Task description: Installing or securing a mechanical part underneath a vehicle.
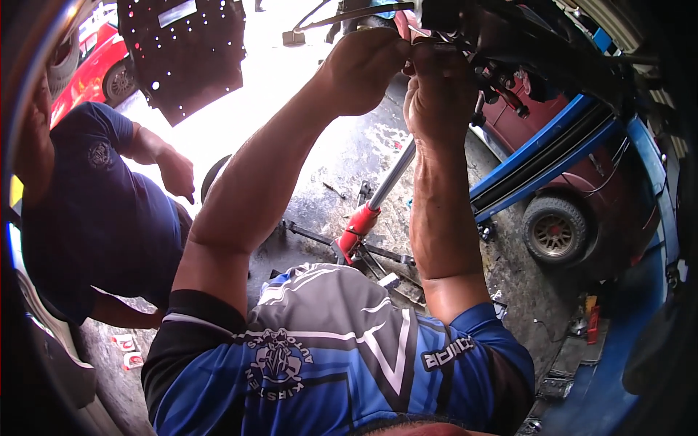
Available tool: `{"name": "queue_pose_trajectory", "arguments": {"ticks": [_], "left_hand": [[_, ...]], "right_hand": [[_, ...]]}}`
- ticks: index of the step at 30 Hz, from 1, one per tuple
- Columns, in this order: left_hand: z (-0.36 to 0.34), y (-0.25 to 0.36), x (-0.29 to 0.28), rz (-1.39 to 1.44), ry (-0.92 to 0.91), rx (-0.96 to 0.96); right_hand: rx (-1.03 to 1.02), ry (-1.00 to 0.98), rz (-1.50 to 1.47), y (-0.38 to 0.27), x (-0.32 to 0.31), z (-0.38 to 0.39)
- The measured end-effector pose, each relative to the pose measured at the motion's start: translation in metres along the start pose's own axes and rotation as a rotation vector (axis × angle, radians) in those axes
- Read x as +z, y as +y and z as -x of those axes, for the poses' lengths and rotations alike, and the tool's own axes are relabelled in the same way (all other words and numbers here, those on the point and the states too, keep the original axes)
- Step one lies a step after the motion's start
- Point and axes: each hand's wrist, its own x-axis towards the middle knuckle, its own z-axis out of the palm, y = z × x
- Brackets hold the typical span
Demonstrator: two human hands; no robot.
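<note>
Both my arms reach up to the dark underside of a raised vehicle. Closed fingers on my left hand meet those of my right hand just below the dark parts. Something small seems pinched where the fingertips come together, but shadow and the fingers hide what it is. My right hand is also closed, its back and wrist turned toward me. Beyond the hands, a thin dark strip with a pale block at its end juts out to the left.
A red-and-silver pole jack stands below my arms. At left is a co-worker in a dark shirt. A dark perforated panel hangs at upper left. To the right are a blue lift arm and a maroon vehicle's wheel.
</note>
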Motion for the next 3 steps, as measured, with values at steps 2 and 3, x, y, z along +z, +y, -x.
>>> {"name": "queue_pose_trajectory", "arguments": {"ticks": [2, 3], "left_hand": [[0.0024, 0.001, 0.0007, 0.101, -0.001, -0.16], [0.0016, 0.0051, -0.0001, 0.165, -0.005, -0.244]], "right_hand": [[0.038, -0.022, -0.025, -0.0029, 0.0031, -0.0005], [0.069, -0.029, -0.046, -0.0049, 0.0029, -0.0007]]}}
